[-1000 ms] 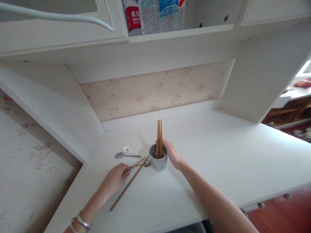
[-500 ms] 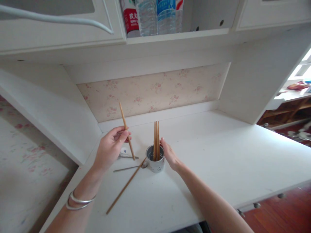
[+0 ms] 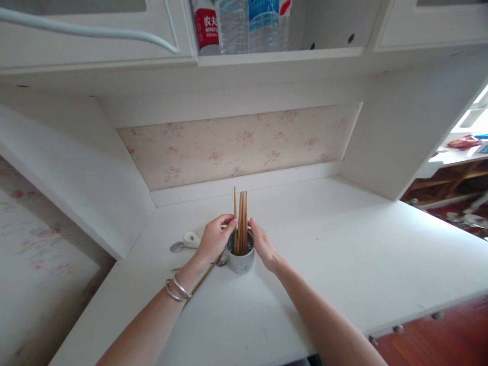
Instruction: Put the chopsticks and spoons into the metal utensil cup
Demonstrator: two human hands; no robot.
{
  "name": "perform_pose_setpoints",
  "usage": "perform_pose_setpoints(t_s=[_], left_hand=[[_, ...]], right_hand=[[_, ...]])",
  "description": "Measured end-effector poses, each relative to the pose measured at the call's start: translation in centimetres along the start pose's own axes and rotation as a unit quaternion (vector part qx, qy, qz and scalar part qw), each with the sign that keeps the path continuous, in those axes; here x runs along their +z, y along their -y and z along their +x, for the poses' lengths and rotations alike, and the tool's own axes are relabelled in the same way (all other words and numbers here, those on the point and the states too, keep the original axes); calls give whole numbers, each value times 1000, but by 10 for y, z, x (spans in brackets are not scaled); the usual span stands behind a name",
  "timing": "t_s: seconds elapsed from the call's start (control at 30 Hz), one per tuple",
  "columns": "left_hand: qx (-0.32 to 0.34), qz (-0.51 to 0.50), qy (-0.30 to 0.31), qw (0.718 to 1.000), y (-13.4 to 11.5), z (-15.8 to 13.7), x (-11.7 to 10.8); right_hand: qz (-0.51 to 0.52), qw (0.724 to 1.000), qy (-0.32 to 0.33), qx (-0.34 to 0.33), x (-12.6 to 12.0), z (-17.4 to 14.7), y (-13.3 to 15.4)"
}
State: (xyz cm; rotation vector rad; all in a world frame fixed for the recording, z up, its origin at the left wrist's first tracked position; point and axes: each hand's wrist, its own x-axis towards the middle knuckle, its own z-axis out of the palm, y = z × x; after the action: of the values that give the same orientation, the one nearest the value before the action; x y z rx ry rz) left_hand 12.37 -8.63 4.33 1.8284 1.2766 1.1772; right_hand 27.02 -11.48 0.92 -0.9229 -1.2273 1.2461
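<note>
Pinched between the thumb and fingers of my left hand (image 3: 213, 239) is a wooden chopstick (image 3: 235, 201), upright, its lower end inside the perforated utensil holder (image 3: 241, 265). Several other chopsticks (image 3: 244, 213) stand in that holder. My right hand (image 3: 264, 246) grips the holder's right side at the rim, with some fingers hidden behind it. A loose chopstick (image 3: 204, 278) lies on the counter, partly under my left wrist. Left of the holder are a metal spoon (image 3: 177, 247) and a white ceramic spoon (image 3: 191, 239). Another metal spoon (image 3: 221, 261) lies against the holder, its handle mostly covered by my left arm.
The white counter (image 3: 335, 249) is bounded by side panels and a flowered back wall (image 3: 244, 145). Overhead, a cabinet shelf (image 3: 278, 58) holds several bottles (image 3: 232, 28). A white cable (image 3: 87, 30) crosses the upper left cabinet door.
My left hand has moved right, bringing its chopstick from beside the holder into it, next to the others. My right hand has stayed at the holder.
</note>
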Motion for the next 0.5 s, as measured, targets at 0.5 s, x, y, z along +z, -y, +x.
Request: perform_pose_setpoints(t_s=[0.5], left_hand=[[-56, -204, 78, 974, 19, -71, 18]], right_hand=[[-71, 996, -46, -35, 0, 3, -3]])
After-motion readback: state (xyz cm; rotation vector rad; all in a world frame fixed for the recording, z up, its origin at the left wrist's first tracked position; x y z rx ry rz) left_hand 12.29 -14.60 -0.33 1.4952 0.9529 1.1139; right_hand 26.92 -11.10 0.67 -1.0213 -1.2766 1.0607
